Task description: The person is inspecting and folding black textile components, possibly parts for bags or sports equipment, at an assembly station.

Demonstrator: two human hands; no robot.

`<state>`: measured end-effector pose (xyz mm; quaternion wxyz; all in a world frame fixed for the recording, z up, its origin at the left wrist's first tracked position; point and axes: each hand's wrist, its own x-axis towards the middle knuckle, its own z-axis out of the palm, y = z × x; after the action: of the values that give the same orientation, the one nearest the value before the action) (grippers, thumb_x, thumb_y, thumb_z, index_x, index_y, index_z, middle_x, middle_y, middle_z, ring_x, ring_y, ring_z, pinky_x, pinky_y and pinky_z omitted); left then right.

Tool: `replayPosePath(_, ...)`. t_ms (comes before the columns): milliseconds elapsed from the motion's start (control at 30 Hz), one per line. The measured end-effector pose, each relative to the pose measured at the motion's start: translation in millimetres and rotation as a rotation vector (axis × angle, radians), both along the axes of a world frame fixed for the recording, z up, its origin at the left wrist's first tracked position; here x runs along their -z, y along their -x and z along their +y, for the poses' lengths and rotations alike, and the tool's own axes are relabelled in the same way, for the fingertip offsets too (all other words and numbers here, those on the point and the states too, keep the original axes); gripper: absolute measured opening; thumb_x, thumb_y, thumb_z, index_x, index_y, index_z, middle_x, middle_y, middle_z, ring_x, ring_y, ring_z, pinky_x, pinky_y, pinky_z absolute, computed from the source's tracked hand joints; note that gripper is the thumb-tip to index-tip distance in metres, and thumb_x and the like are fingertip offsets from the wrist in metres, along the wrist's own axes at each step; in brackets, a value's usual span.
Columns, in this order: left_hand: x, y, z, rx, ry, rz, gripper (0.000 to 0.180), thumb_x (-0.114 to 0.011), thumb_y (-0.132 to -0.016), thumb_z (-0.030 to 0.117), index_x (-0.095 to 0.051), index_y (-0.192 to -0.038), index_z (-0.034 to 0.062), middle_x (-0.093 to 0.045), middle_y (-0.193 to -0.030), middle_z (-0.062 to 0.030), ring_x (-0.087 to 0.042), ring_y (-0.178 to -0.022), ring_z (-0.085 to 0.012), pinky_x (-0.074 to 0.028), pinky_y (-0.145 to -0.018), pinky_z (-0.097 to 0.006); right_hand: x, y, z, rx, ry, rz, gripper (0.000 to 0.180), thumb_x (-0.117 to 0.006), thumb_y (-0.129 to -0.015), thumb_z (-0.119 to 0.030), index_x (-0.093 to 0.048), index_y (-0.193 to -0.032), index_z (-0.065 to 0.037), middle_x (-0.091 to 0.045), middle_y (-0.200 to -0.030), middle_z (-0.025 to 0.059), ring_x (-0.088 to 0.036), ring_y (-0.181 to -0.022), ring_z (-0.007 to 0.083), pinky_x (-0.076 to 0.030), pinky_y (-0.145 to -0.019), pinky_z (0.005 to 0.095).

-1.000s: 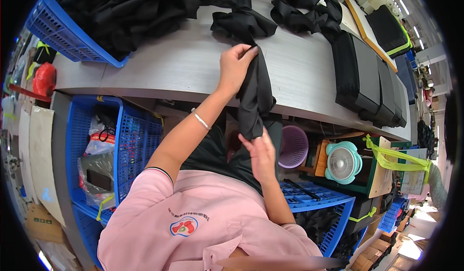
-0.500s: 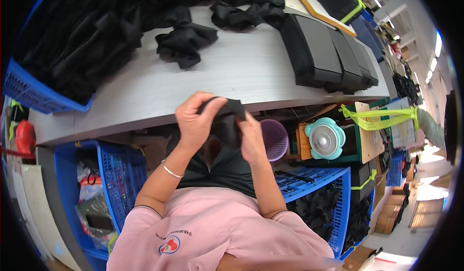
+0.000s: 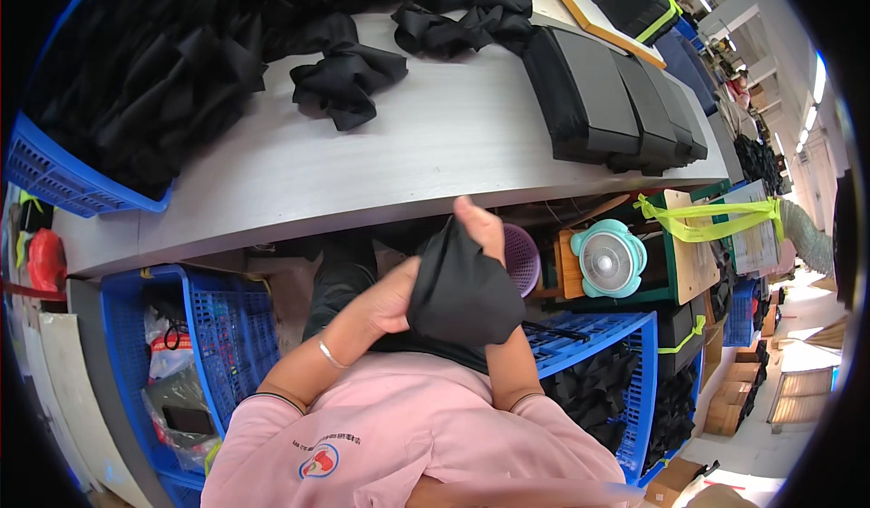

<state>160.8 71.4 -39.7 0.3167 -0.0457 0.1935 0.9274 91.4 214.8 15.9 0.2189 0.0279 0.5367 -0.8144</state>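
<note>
Black cloth piece [image 3: 467, 290], matte, smooth and softly folded, is held up at six o'clock from the grey surface [image 3: 435, 127]. The left hand [image 3: 391, 299] grasps its nine-o'clock edge, fingers hidden behind; the right hand [image 3: 486, 231] is partly covered at one o'clock, grip indeterminable. At six o'clock, the pink shirt [image 3: 390, 417] carries dark lettering [image 3: 332, 440] and a round emblem [image 3: 319, 461].

Small lettering [image 3: 332, 442] and a round emblem [image 3: 319, 462] are carried on a pink shirt [image 3: 390, 408].
The lettering is set in a line just beside the emblem, which is edged in blue around a red shape; it is too small to be read with certainty. Tiny dark marks are borne by the yellow-green band [image 3: 711, 233] at the right; these cannot be made out.
</note>
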Motion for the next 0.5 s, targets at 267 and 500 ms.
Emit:
replayPosePath(267, 89.5, -2.6, -7.8, 0.213, -0.185, 0.141, 0.039, -0.058, -0.103, 0.018, -0.055, -0.137, -0.0015, -0.059, -0.138, -0.0129, -0.059, -0.124, -0.0202, -0.047, -0.107, -0.035, 62.8, -38.1, -63.1, -0.158, -0.201, 0.050, 0.031, -0.072, -0.096, -0.034, -0.072, -0.078, -0.008, -0.061, -0.069, -0.0040, -0.052, -0.062, 0.0043, -0.044, -0.058, 0.0248)
replayPosePath(500, 18.8, 21.1, -9.5, -0.026, 0.007, 0.093, 0.041, -0.057, -0.103, 0.017, -0.052, -0.140, -0.0008, -0.055, -0.142, -0.0122, -0.056, -0.128, -0.0201, -0.044, -0.109, -0.035, 86.5, -37.5, -60.6, -0.256, -0.217, 0.581, 0.026, -0.064, -0.101, -0.025, -0.071, -0.116, -0.005, -0.070, -0.110, 0.0082, -0.063, -0.101, 0.0119, -0.051, -0.090, 0.0256)
